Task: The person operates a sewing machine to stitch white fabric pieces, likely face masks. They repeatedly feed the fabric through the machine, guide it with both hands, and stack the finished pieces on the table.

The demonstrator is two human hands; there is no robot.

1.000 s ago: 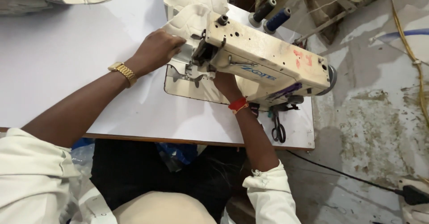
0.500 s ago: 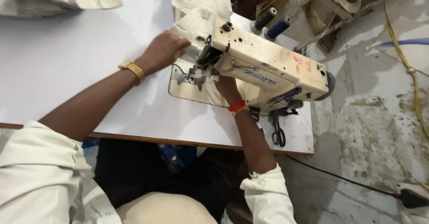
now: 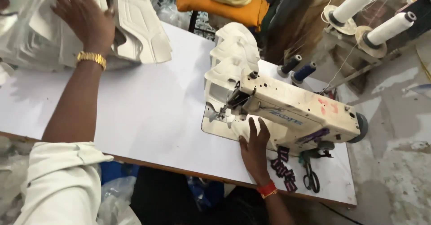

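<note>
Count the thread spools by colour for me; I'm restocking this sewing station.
White thread cones on the stand: 2
Blue spool behind the sewing machine: 1
Dark spool beside it: 1
Total: 4

Sewing machine (image 3: 292, 112) at table's (image 3: 148, 117) right, stacked pieces (image 3: 134, 32) far left, scissors (image 3: 310, 176) before the machine.

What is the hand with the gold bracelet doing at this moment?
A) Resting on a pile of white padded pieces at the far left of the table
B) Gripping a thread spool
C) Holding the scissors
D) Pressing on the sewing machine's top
A: the left hand lies spread on the white padded pieces at the far left of the table, well away from the sewing machine and scissors.
</note>
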